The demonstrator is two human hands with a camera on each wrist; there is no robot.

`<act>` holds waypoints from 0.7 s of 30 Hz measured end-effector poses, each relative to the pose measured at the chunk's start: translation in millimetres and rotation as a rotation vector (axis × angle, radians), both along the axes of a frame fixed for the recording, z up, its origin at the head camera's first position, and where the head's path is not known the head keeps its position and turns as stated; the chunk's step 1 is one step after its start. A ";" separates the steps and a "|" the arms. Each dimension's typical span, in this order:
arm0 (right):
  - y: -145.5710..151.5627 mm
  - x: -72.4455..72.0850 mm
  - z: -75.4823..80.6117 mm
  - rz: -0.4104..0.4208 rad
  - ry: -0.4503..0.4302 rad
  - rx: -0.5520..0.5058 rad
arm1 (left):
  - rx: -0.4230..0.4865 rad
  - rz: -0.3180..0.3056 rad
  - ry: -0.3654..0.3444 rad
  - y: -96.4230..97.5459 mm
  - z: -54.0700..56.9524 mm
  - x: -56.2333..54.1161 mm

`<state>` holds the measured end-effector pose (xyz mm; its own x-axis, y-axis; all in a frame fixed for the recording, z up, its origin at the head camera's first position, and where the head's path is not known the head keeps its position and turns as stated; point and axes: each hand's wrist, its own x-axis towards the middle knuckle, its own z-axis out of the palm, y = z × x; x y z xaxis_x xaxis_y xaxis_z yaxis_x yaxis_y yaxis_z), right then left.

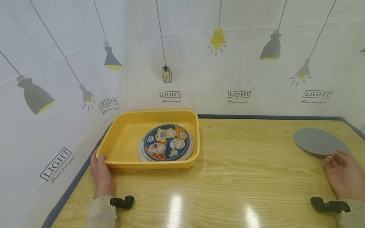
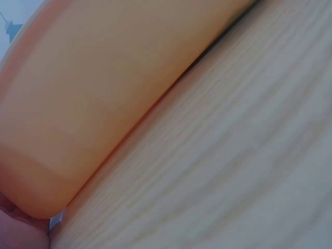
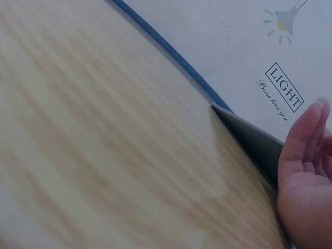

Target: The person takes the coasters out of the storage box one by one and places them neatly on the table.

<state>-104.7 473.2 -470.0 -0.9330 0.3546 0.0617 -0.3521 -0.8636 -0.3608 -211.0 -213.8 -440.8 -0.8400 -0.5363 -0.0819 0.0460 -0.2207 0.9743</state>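
Observation:
My left hand (image 1: 100, 172) grips the front left corner of a yellow plastic tray (image 1: 171, 164), thumb over the rim. In the left wrist view the tray's outer wall (image 2: 104, 93) stands on the wood table, with a bit of the hand at the lower left. Inside the tray lies a round mat with cartoon bears (image 1: 168, 142), overlapping a paler round mat (image 1: 141, 152) under it. On the right, my right hand (image 1: 346, 174) holds a gray round mat (image 1: 319, 141) at its near right edge. The mat is tilted in the right wrist view, fingers (image 3: 301, 140) curled beside it.
A wood-grain table (image 1: 242, 164) with a dark blue edge (image 1: 256, 117) spans the view. White sheeting (image 1: 194, 57) printed with lamps rises behind it and along the left. Each sleeve carries a black wrist mount, one on the left (image 1: 122, 202) and one on the right (image 1: 329, 205).

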 end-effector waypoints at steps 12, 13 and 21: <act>-0.4 -0.6 -4.1 -0.029 -0.011 0.011 | 0.002 -0.009 -0.003 -0.3 -0.6 -0.7; -0.5 -0.4 -4.5 -0.028 -0.010 0.015 | 0.002 -0.009 0.000 -0.4 -0.8 -0.6; -2.5 0.0 -4.6 -0.038 -0.013 0.052 | -0.001 -0.004 0.009 -0.5 -0.7 0.0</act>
<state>-104.7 470.6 -474.6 -0.9197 0.3864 0.0690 -0.3793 -0.8296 -0.4097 -211.0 -214.3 -441.5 -0.8428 -0.5331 -0.0740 0.0536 -0.2200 0.9740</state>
